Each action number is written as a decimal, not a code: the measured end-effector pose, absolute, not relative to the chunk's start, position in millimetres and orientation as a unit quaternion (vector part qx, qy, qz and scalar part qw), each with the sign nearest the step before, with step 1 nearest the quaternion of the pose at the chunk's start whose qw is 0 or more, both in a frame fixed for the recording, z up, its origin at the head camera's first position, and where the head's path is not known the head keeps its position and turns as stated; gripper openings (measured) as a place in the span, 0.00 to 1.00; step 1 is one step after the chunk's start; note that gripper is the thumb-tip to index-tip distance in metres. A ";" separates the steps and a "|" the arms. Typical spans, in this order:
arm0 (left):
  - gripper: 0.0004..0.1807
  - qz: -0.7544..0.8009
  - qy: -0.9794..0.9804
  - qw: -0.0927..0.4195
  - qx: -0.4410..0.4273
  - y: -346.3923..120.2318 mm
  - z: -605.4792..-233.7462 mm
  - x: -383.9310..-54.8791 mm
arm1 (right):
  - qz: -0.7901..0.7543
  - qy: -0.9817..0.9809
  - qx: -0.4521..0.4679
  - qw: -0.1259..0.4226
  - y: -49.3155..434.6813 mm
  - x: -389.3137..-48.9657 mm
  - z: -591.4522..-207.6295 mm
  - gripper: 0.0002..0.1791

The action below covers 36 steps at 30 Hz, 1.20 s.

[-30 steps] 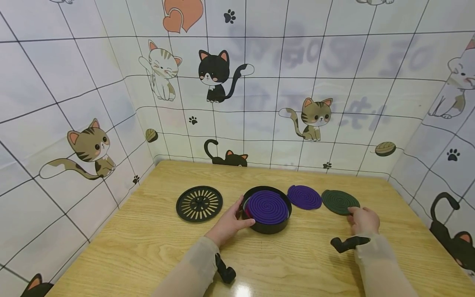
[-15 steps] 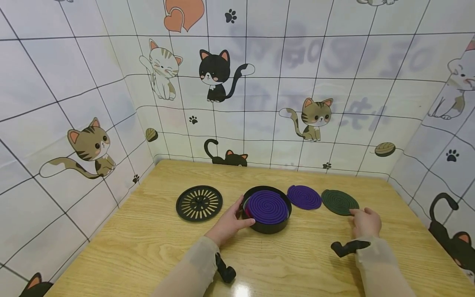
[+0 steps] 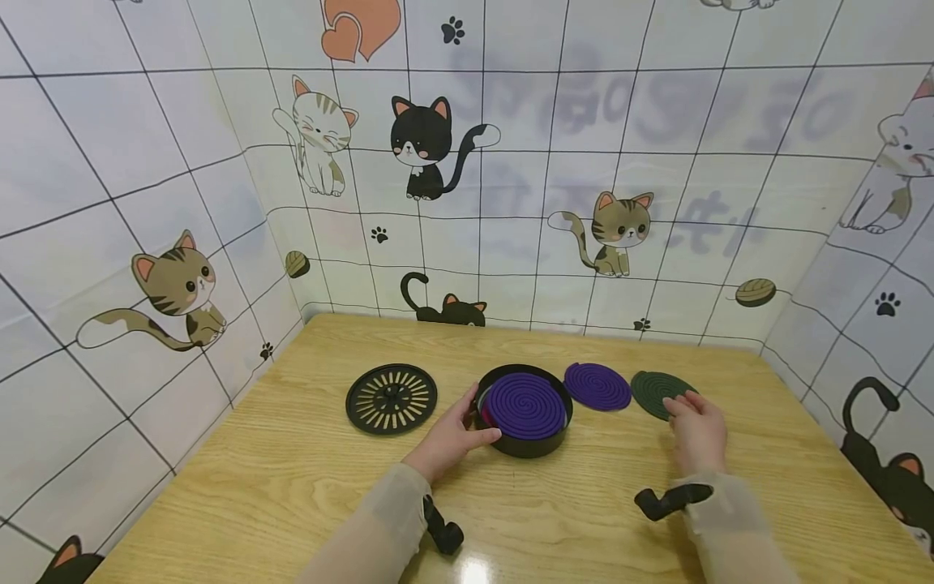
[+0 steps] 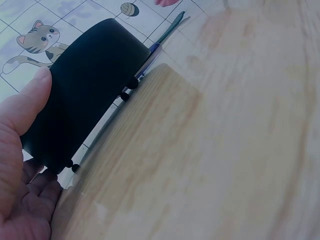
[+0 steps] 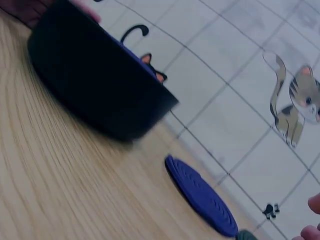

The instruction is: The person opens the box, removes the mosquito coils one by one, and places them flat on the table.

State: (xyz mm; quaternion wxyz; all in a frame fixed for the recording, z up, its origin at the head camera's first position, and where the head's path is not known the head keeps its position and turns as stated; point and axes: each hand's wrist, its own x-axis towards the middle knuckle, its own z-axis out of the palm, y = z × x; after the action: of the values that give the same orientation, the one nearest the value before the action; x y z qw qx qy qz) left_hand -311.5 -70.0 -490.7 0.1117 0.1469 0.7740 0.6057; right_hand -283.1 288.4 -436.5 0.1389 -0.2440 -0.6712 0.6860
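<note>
A round black mosquito coil case (image 3: 527,447) stands on the table with a purple mosquito coil (image 3: 525,405) lying in it. My left hand (image 3: 451,442) grips the case's left side, thumb in front; the left wrist view shows the thumb against its dark wall (image 4: 85,85). To the right of the case lie a second purple coil (image 3: 597,387) and a dark green coil (image 3: 649,391). Over the green coil's front right edge, my right hand (image 3: 699,434) has its fingers extended; contact cannot be told. In the right wrist view, its fingertips (image 5: 311,233) show at the edge.
A black slotted lid (image 3: 392,399) lies flat on the wooden table (image 3: 554,519), left of the case. Behind the table and at its sides hangs a white sheet (image 3: 525,178) printed with cats and a grid. Each wrist carries a black mount (image 3: 673,500).
My right hand has moved left from the green coil's right edge to above its front part. The left hand and the case have stayed in place.
</note>
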 end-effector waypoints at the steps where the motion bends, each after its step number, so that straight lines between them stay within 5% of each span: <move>1: 0.55 0.606 0.774 0.112 0.146 -69.9 -490.3 -311.4 | 0.685 -0.676 -0.235 0.136 283.2 -282.7 -433.6 0.37; 25: 0.55 0.607 0.772 0.112 0.148 -69.3 -487.7 -310.6 | 0.701 -0.710 -0.064 0.008 175.1 -301.0 -409.3 0.30; 36: 0.55 0.613 0.769 0.115 0.143 -69.2 -487.3 -309.5 | 0.675 -0.735 -0.069 0.003 158.3 -302.3 -410.0 0.31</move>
State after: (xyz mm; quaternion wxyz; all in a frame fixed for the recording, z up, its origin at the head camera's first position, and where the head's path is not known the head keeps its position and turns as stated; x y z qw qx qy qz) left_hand -309.5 -69.2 -487.3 0.1148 0.1429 0.7688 0.6126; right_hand -302.3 158.3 -410.0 0.0033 -0.0693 -0.7349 0.6746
